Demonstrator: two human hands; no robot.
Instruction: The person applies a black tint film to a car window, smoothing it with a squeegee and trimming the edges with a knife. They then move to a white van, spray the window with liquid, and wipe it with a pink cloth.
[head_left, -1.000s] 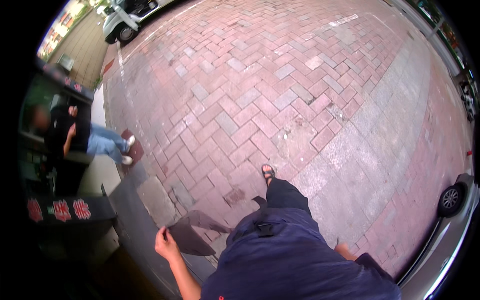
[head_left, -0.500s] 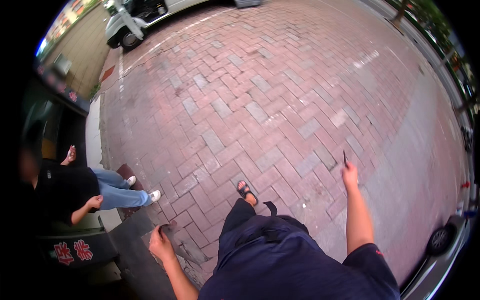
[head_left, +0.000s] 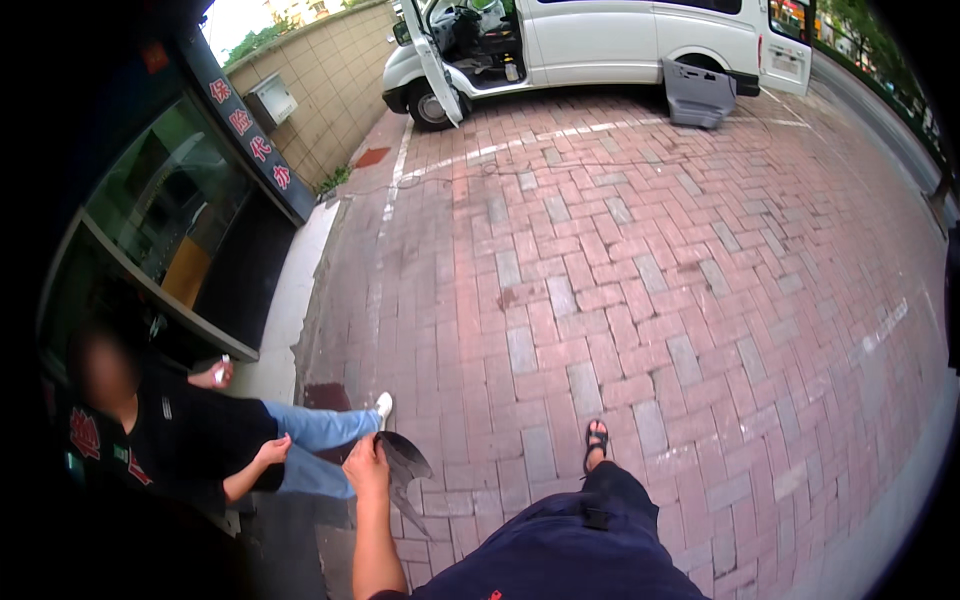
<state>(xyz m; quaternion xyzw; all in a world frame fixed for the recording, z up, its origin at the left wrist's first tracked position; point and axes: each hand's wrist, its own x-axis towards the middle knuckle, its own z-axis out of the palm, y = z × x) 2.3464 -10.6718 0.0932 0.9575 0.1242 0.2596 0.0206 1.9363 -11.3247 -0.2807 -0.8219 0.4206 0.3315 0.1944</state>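
My left hand (head_left: 367,466) is closed on the edge of a thin dark sheet (head_left: 404,458). The sheet is curved, partly see-through, and hangs down to the right of my fingers above the paving; its exact kind does not show. Beyond that hand, to the left, stands a person in a black T-shirt (head_left: 190,430) and light blue jeans. One of that person's hands holds a small white thing (head_left: 221,368). My right hand is out of the picture.
A white van (head_left: 590,45) stands ahead with its front door open. A grey panel (head_left: 700,95) leans near its rear wheel. On the left are a glass shopfront (head_left: 170,200), a pale step (head_left: 290,330) and a tiled wall (head_left: 320,85). Reddish paving bricks (head_left: 620,280) cover the ground.
My view has turned left and up, bringing the whole van side and grey panel in. My right hand, which held a thin dark thing, has left the picture. More of the left hand's sheet shows.
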